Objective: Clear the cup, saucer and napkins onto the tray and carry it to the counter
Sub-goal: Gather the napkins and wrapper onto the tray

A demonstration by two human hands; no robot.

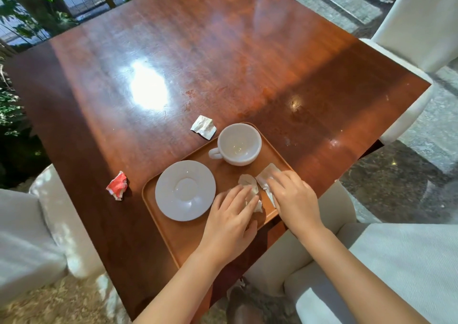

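Napkins are split between table and tray, as I read it from the head view. Furthest left, in the lower-left part of the frame, a crumpled red-and-white napkin (117, 186) lies on the bare wooden table (173, 51), just beside the tray's left edge but not touching it. Next, the orange-brown tray (183, 242) sits at the near corner of the table, in the lower middle of the frame. On its left half rests the white saucer (185, 190), flat and with nothing on it. Above it, toward the frame's centre, a small folded white paper piece (203, 127) lies on the table just beyond the tray's far rim. Right of that, the white cup (240, 144) stands upright on the tray's far end, handle pointing left. Lower, my left hand (229, 227) lies over a crumpled white napkin (250, 187) on the tray, fingers stretched loosely across it; I cannot tell whether they actually pinch it. Just right, my right hand (293, 197) presses fingers-down on a flatter white napkin (266, 175) at the tray's right rim, palm spread, not clenched.
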